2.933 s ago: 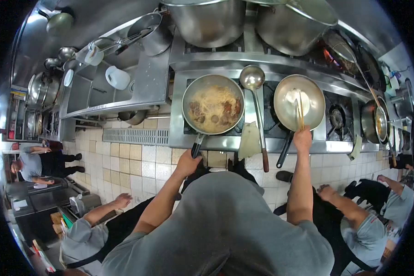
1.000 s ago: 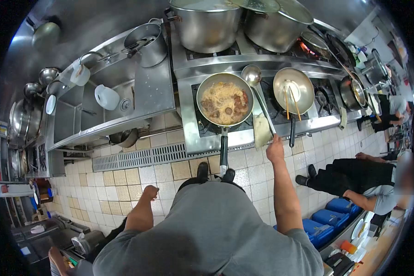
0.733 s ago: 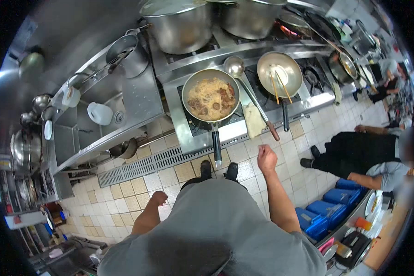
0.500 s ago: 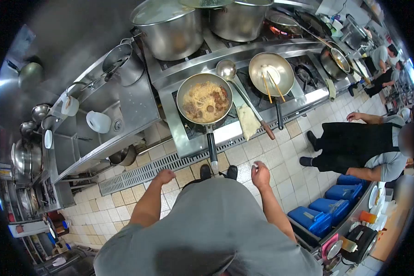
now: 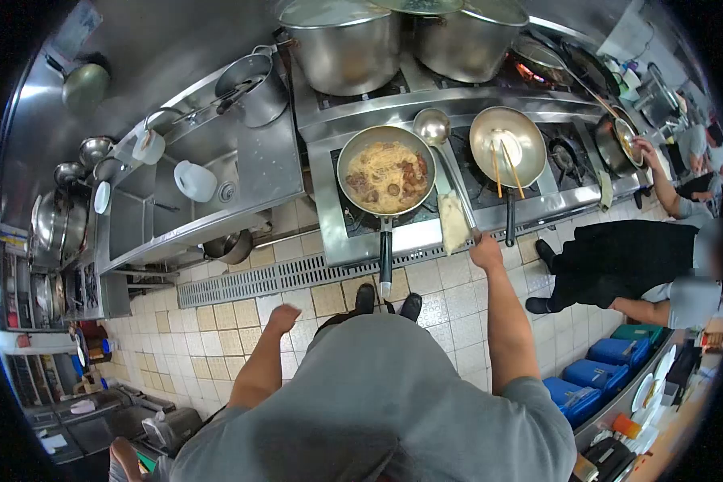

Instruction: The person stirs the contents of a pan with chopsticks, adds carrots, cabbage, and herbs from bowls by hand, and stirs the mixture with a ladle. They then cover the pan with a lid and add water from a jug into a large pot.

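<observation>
My right hand (image 5: 486, 251) is closed round the handle end of a long ladle (image 5: 453, 176). The ladle's bowl rests on the stove beside a frying pan (image 5: 345, 165) of noodles (image 5: 385, 173) with browned pieces, whose black handle points toward me. My left hand (image 5: 283, 319) hangs low over the floor, its fingers curled, with nothing visible in it. A folded cloth (image 5: 453, 222) lies at the stove's front edge, close to my right hand. Farther right stands a second pan (image 5: 490, 167) with a pair of chopsticks (image 5: 509, 170) in it.
Two large stockpots (image 5: 345, 56) stand at the back. On the left are a steel sink (image 5: 128, 217) and a tall pot (image 5: 257, 100). At the right, a co-worker in a black apron (image 5: 626, 257) reaches to a pot (image 5: 610, 145). Blue bins (image 5: 582, 376) stand behind.
My right hand has moved forward from over the floor and taken hold of the ladle's handle. The co-worker's arm now stretches to the pot at the right. The view has shifted.
</observation>
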Tool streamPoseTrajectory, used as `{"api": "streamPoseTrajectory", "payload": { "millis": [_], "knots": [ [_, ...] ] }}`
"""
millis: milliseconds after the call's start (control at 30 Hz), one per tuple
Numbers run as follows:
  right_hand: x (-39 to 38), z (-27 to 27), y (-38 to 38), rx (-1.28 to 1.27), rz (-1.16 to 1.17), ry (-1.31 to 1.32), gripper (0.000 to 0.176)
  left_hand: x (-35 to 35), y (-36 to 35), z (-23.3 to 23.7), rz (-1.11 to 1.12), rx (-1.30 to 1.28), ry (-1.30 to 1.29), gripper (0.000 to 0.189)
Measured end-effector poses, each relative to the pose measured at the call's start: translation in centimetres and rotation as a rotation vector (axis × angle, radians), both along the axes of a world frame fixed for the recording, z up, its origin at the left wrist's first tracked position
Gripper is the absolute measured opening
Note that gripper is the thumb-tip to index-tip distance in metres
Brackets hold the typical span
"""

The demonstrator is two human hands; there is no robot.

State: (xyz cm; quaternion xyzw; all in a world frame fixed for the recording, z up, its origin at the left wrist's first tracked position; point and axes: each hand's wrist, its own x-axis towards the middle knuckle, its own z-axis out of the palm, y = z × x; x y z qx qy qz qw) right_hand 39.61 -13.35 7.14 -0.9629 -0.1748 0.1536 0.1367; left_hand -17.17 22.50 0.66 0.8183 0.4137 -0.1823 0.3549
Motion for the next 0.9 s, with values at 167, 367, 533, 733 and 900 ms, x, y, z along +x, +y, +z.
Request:
{"api": "streamPoseTrajectory", "payload": {
  "millis": [167,367,533,733,900],
  "knots": [
    [-4.3,10.4,0.5,0.452,-0.09,0.553,0.03,-14.5,-3.8,-5.1,0.257,-0.197,0.434,0.048],
    [-9.6,21.2,0.9,0.558,-0.061,-0.05,0.024,-16.2,-6.9,-4.4,0.837,-0.602,0.237,0.04],
    [-8.3,35.7,9.8,1.287,0.108,0.834,0.044,-7.2,-1.6,-5.6,-0.059,-0.203,0.181,0.044],
    [-8.2,43.2,25.5,1.224,0.125,0.705,0.027,4.0,4.1,0.9,0.54,-0.2,-0.349,0.027],
    [-2.4,44.4,38.2,0.914,0.307,0.428,0.015,1.5,3.7,-1.5,0.544,-0.202,-0.479,0.029]
  ]
}}
